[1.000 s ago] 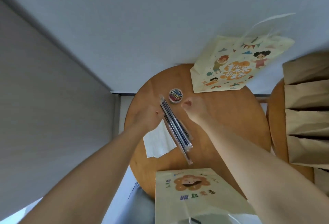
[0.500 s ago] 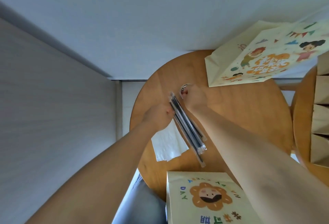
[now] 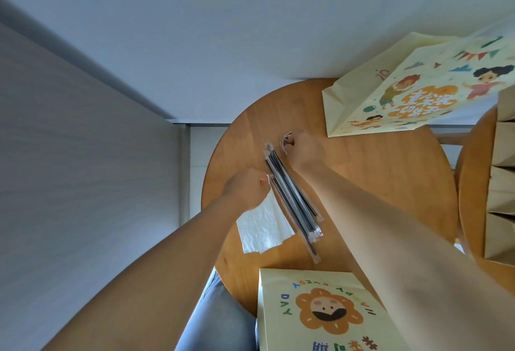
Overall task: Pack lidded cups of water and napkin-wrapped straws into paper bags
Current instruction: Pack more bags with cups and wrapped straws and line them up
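Your straws (image 3: 292, 200) are thin black tubes in clear crinkly plastic sleeves, bundled in a loose diagonal strip mid-worktop, just right of a white embossed napkin (image 3: 260, 228) that lies flat, square and soft-looking. Your left hand (image 3: 246, 192) is curled on the napkin's top corner, touching the bundle; can't tell if it pinches anything. Your right hand (image 3: 305, 150) is curled over a small round tub (image 3: 284, 141) at the bundle's far end; can't tell if it grips. The round worktop (image 3: 376, 183) is smooth warm wood, with a pale wall (image 3: 223, 30) behind it. A cream printed paper bag (image 3: 390, 91) lies flat and overhangs the far right edge; a second flower-face bag (image 3: 315, 311) sits at the near edge. Plain brown bags (image 3: 504, 183) are stacked on a neighbouring round table (image 3: 473, 183). There is bare wood right of your forearm.
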`<act>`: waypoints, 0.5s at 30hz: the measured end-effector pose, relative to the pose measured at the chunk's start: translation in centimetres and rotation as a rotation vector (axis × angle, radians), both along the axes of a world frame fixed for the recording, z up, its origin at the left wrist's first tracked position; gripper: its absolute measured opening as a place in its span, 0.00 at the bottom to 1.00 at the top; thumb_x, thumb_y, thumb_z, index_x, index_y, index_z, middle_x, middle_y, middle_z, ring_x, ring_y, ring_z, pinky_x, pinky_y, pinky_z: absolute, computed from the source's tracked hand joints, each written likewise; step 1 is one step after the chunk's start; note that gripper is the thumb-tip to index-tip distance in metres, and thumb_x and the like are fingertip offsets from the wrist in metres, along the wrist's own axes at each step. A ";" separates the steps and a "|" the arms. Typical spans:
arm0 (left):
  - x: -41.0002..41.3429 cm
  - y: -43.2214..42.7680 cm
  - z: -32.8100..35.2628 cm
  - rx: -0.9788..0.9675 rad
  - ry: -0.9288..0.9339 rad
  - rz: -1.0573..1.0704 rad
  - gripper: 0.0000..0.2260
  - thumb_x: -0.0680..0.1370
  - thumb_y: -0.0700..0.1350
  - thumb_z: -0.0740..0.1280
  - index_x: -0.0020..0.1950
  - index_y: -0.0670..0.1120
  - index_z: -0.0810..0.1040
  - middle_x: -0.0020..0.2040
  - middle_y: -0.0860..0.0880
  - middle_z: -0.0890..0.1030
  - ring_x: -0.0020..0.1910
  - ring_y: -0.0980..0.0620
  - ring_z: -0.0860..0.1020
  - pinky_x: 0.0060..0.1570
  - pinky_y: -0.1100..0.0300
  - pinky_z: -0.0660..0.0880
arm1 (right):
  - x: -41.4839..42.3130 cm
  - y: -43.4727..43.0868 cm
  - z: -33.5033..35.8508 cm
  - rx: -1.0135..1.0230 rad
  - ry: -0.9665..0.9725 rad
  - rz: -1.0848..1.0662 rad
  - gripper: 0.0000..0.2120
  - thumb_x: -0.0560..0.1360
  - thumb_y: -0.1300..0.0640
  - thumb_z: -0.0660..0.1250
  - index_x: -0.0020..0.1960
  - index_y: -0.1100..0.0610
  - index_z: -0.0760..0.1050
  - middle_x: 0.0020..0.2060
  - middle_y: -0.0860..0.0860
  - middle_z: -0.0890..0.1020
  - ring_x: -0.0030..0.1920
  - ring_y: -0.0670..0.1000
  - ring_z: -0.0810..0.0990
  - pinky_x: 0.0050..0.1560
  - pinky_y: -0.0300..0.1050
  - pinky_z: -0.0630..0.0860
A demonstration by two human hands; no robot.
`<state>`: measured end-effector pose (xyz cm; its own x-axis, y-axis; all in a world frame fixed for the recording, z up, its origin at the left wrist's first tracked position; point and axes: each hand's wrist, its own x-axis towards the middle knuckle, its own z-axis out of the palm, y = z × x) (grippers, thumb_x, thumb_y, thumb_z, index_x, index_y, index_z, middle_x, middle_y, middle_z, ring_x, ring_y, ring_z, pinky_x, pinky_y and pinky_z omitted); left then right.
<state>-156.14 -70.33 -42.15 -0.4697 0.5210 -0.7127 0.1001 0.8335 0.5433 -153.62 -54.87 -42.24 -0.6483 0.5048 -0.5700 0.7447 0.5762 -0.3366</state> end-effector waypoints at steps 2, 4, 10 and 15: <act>0.0 0.1 0.1 -0.006 0.000 -0.005 0.12 0.78 0.40 0.59 0.43 0.36 0.80 0.38 0.41 0.76 0.38 0.47 0.72 0.37 0.57 0.66 | 0.1 0.1 0.1 -0.002 0.009 -0.011 0.10 0.78 0.60 0.58 0.53 0.63 0.75 0.49 0.59 0.77 0.50 0.58 0.76 0.40 0.42 0.64; 0.0 0.2 0.2 -0.014 0.005 -0.004 0.12 0.79 0.41 0.59 0.46 0.37 0.81 0.44 0.39 0.80 0.42 0.45 0.76 0.40 0.55 0.70 | 0.2 0.2 -0.1 -0.004 0.019 -0.007 0.11 0.79 0.60 0.58 0.54 0.63 0.75 0.51 0.60 0.78 0.52 0.58 0.77 0.41 0.42 0.64; 0.3 -0.1 0.9 -0.031 0.017 -0.010 0.12 0.79 0.41 0.59 0.46 0.38 0.81 0.47 0.39 0.80 0.47 0.42 0.78 0.41 0.57 0.70 | 1.1 0.3 0.0 -0.041 0.159 -0.149 0.08 0.79 0.62 0.59 0.53 0.62 0.76 0.49 0.58 0.80 0.51 0.57 0.78 0.48 0.47 0.73; 1.1 -0.3 2.1 -0.023 0.023 -0.012 0.11 0.78 0.40 0.58 0.38 0.44 0.75 0.38 0.44 0.75 0.38 0.49 0.72 0.38 0.58 0.66 | 2.8 0.1 2.5 -0.367 0.312 -0.359 0.10 0.78 0.65 0.61 0.58 0.60 0.76 0.47 0.53 0.78 0.48 0.51 0.77 0.51 0.42 0.76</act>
